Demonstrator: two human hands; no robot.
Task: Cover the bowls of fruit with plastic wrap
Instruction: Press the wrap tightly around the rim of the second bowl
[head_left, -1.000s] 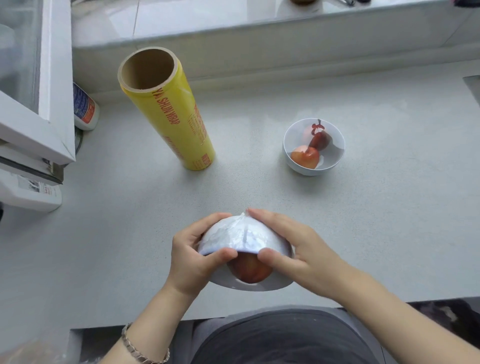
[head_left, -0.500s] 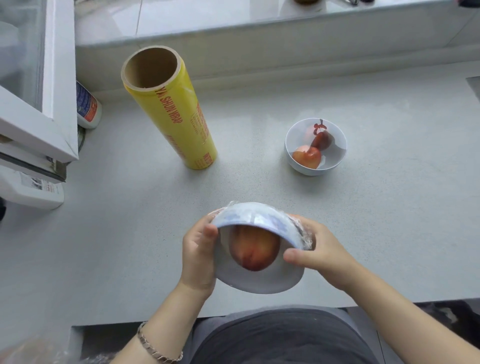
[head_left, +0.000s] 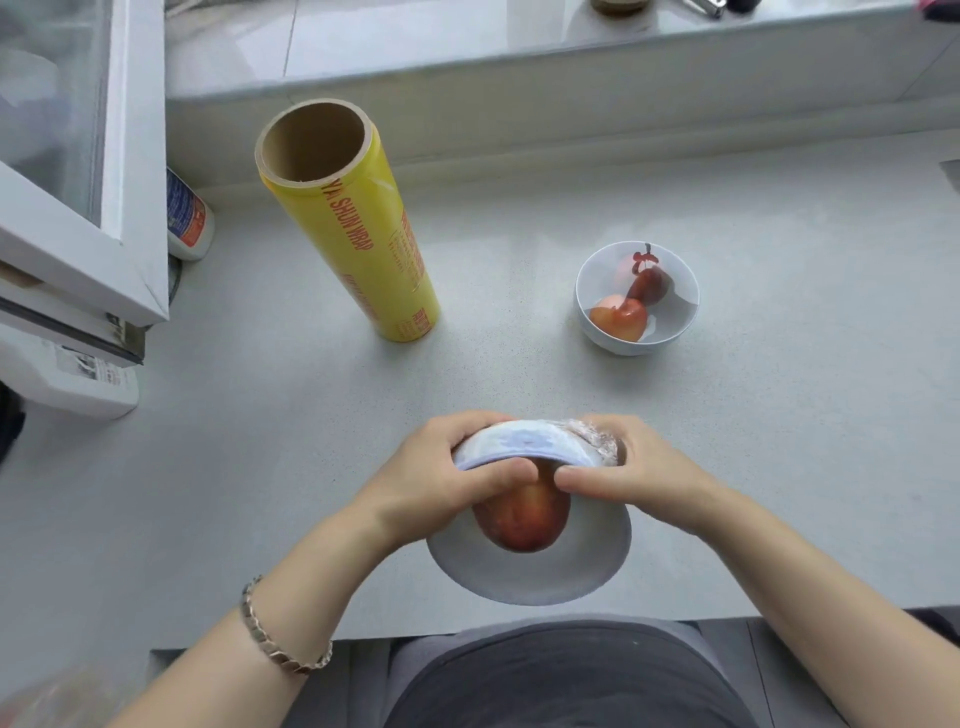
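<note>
At counter (head_left: 249, 493), left hand (head_left: 441, 473), right hand (head_left: 639, 475) on bowl (head_left: 530, 577) — thumbs now closer

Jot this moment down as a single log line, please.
left hand: grips near bowl | right hand: grips it at bunched wrap | near bowl: tilted, fruit inside | far bowl: on counter | roll: upright

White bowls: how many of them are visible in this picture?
2. One white round bowl is tilted in the left hand and right hand near the grey counter's front edge. The other white bowl stands on the counter, right of the yellow wrap roll. None seems hidden.
</note>
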